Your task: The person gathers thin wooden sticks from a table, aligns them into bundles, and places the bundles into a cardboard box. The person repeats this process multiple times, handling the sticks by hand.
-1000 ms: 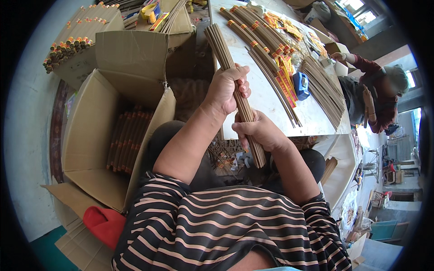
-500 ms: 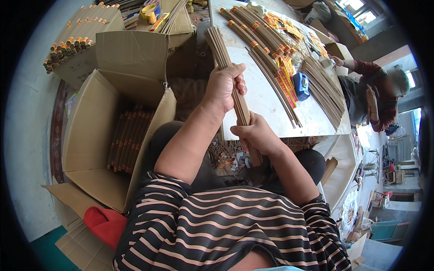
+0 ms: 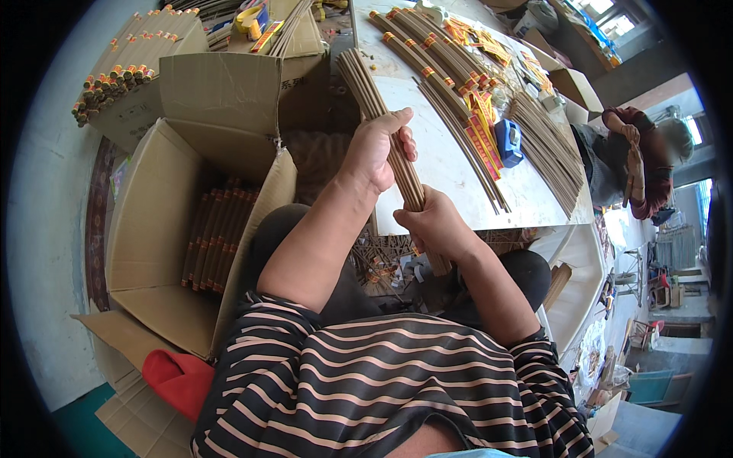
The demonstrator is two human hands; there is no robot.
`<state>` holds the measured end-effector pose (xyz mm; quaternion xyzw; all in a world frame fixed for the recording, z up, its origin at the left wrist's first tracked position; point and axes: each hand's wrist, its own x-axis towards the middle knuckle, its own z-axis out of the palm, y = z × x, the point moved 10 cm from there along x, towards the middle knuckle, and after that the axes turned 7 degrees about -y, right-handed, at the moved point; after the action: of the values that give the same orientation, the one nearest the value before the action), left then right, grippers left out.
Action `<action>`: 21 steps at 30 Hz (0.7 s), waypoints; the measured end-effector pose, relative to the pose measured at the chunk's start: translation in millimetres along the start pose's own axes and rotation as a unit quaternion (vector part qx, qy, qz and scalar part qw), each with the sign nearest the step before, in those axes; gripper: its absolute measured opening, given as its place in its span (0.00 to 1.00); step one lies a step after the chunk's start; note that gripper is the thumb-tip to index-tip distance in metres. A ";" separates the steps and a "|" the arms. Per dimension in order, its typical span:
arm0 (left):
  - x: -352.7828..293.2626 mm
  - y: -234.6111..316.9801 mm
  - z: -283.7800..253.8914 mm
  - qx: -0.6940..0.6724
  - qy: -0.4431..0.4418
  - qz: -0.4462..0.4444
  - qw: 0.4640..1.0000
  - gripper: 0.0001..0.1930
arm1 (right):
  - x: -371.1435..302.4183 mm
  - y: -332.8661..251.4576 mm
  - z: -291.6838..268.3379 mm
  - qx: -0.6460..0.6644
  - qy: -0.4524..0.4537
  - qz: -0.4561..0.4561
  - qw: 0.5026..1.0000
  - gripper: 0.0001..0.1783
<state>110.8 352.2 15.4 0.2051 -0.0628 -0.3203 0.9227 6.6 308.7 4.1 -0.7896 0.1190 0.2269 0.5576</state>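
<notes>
A bundle of thin brown incense sticks (image 3: 405, 179) slants across the front of me, its far end up to the left at the table's edge. My left hand (image 3: 379, 149) is wrapped round the middle of it. Lower down, my right hand (image 3: 436, 222) grips the same bundle, thumb across the sticks, and the near end sticks out below it. Just right of the bundle, a few loose sticks (image 3: 462, 145) lie on the white table (image 3: 427, 195), beside red and yellow paper labels (image 3: 482, 137) and a blue tape dispenser (image 3: 509, 143).
An open cardboard box (image 3: 145, 221) with labelled bundles inside stands at my left. Finished bundles (image 3: 126, 57) are stacked at the far left. More labelled bundles (image 3: 416, 57) and loose sticks (image 3: 546, 149) cover the table. Another person (image 3: 641, 153) sits at the right.
The far end of the bundle has swung slightly left, and its near end slightly right. Both my hands keep their grip. The other person's hands have come together, away from the table.
</notes>
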 end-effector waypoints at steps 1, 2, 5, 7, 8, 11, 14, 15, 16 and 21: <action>-1.3 -6.4 4.6 -0.039 -0.024 -0.023 0.999 0.08 | -1.0 -2.2 0.6 0.019 -0.011 0.001 1.000 0.11; -2.9 -10.8 9.4 -0.019 -0.037 -0.027 0.999 0.09 | -2.8 -8.0 0.6 0.038 -0.022 0.001 0.999 0.11; -5.1 -15.3 18.2 -0.036 -0.075 -0.035 0.996 0.14 | 0.1 -7.5 -0.3 0.057 -0.029 -0.014 0.998 0.11; -2.6 -14.9 8.9 -0.023 -0.039 -0.031 0.998 0.14 | 1.9 -6.7 -0.5 0.058 -0.027 -0.020 0.998 0.11; -1.9 -14.2 3.6 -0.017 -0.020 -0.028 0.999 0.14 | 2.0 -7.5 -0.2 0.059 -0.026 -0.018 0.998 0.11; -1.7 -12.0 6.5 -0.001 -0.022 -0.025 0.999 0.14 | 3.2 -9.2 -4.4 0.010 -0.003 -0.014 1.000 0.10; -2.5 -5.2 -3.1 0.029 0.048 0.004 0.998 0.13 | 3.4 -9.1 -11.2 -0.084 0.052 -0.010 0.995 0.11; -2.3 -7.6 -5.3 0.030 0.052 0.001 0.998 0.13 | 3.1 -8.9 -14.0 -0.119 0.074 -0.009 0.990 0.11; -2.3 -10.7 -8.9 0.029 0.057 -0.001 0.998 0.13 | 3.5 -7.8 -16.2 -0.138 0.088 -0.011 0.987 0.12; -8.8 -20.6 4.1 0.033 0.032 -0.003 0.999 0.14 | 4.3 -9.4 -20.5 -0.120 0.089 -0.033 0.988 0.14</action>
<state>91.2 341.6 10.6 0.2457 -0.0435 -0.3144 0.9159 19.1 293.2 15.4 -0.8713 0.1140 0.1496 0.4533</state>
